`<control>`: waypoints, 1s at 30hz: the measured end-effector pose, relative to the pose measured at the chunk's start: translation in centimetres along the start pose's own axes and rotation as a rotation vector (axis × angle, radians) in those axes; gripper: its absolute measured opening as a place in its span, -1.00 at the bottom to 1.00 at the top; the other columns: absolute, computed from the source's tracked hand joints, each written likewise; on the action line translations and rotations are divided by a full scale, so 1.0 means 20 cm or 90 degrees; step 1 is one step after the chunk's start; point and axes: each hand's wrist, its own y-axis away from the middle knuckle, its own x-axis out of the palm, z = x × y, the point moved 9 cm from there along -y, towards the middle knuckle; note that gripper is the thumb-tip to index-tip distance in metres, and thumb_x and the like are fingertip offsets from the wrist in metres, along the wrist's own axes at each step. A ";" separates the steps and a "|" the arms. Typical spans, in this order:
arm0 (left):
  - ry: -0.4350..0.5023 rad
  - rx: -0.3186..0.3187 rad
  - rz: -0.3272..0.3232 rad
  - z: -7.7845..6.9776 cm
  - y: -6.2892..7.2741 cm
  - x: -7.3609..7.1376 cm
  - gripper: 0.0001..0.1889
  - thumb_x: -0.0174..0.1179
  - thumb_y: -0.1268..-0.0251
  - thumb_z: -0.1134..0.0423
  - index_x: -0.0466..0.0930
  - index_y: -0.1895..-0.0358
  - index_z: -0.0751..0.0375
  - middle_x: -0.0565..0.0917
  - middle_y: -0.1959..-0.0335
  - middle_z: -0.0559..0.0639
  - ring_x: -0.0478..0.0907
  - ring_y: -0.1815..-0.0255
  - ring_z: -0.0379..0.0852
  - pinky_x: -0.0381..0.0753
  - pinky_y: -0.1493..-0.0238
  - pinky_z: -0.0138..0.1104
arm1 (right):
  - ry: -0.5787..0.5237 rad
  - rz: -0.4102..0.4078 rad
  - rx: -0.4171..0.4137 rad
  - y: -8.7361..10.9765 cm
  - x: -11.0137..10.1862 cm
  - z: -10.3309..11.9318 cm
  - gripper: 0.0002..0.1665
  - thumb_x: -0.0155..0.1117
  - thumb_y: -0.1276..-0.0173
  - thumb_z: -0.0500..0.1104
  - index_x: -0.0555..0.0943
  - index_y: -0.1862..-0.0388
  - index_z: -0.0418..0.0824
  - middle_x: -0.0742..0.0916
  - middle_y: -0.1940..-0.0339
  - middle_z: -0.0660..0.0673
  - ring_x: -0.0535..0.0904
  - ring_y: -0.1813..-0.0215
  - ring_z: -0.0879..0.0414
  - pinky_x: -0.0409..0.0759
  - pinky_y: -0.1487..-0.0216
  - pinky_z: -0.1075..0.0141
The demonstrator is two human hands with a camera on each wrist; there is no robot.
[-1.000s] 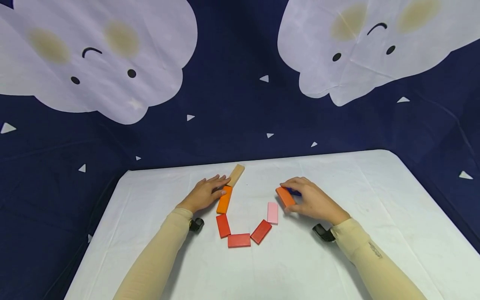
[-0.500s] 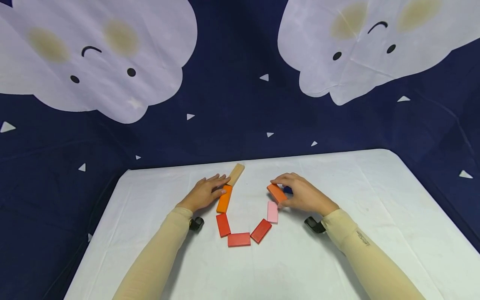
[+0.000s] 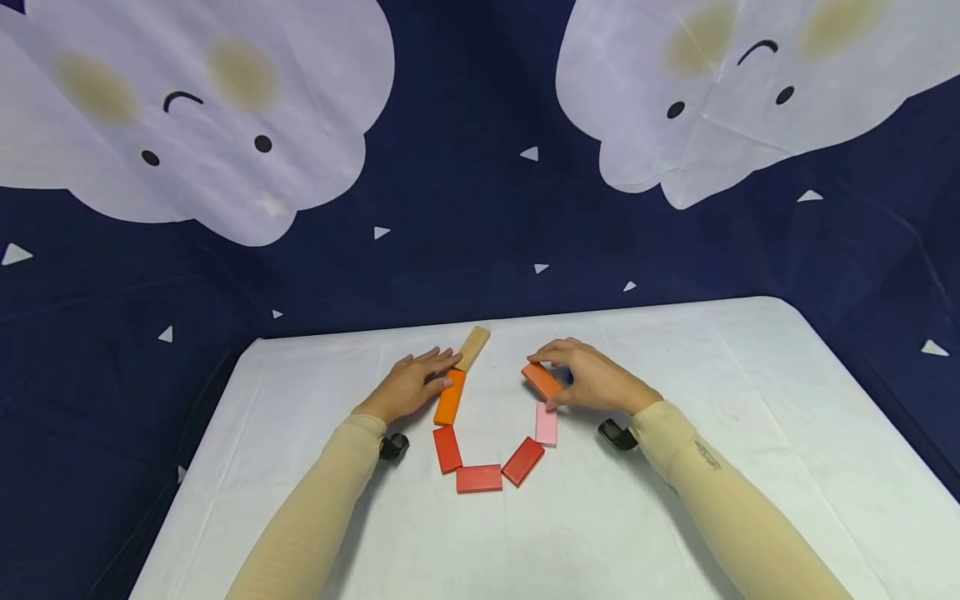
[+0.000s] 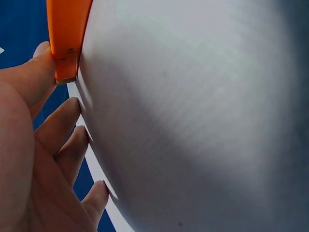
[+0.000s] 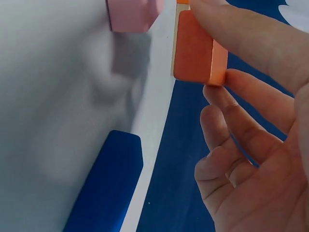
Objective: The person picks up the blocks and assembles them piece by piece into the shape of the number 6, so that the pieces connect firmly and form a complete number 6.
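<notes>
Broadly, a white table (image 3: 570, 533) carries blocks set roughly end to end in a U whose mouth faces away: a wooden block (image 3: 476, 346) and a yellow-orange block (image 3: 448, 406) on the left, three red blocks (image 3: 479, 479) round the near bend, a pink block (image 3: 546, 427) on the right. The left hand (image 3: 408, 387) lies fingers spread, thumb on the yellow-orange block, fingertips by the wooden one. The right hand (image 3: 600, 381), nearer to the pink block, pinches an orange block (image 3: 542, 383) between thumb and fingers; a blue block (image 5: 108, 183) shows near it in the right wrist view. The orange block lies left of the palm, just beyond the pink one's far end, its long axis slanting leftward and away, while pink runs almost straight away. The thumb hides whether they touch.
</notes>
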 end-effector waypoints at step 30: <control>0.001 0.012 -0.009 0.00 0.00 0.00 -0.45 0.07 -0.55 0.03 0.32 -0.53 -0.03 0.30 -0.53 0.00 0.08 -0.60 0.03 -0.10 -0.55 0.15 | -0.031 0.108 -0.038 -0.14 0.08 -0.01 -0.17 0.68 -0.01 -0.15 0.59 -0.31 -0.24 0.66 -0.22 -0.07 0.50 -0.22 0.01 0.45 -0.32 0.05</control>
